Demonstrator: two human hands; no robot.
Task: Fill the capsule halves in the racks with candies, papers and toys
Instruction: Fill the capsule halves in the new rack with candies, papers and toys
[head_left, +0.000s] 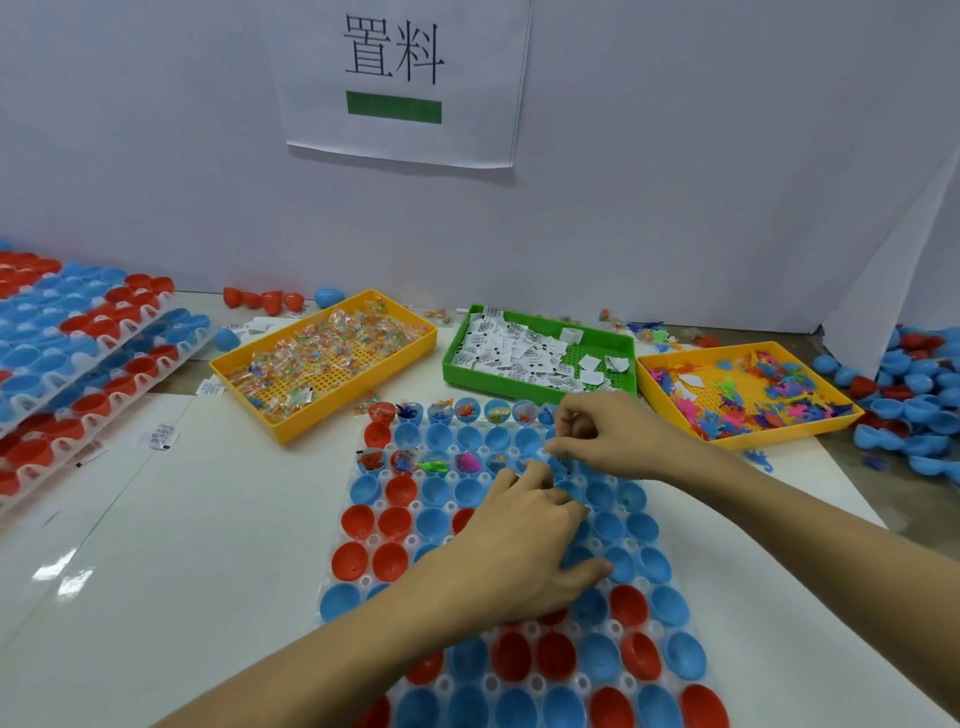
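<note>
A clear rack of red and blue capsule halves lies in front of me. Its far rows hold toys and candies, such as a pink toy; the near rows are bare. My left hand hovers over the rack's middle, fingers curled, fingertips pinching something small near a blue half. My right hand is at the rack's far right edge, its fingers pinching a small blue toy. What the left hand pinches is hidden.
Behind the rack stand a yellow tray of wrapped candies, a green tray of folded papers and a yellow tray of plastic toys. Stacked filled racks lie at the left. Loose blue and red halves pile at the right.
</note>
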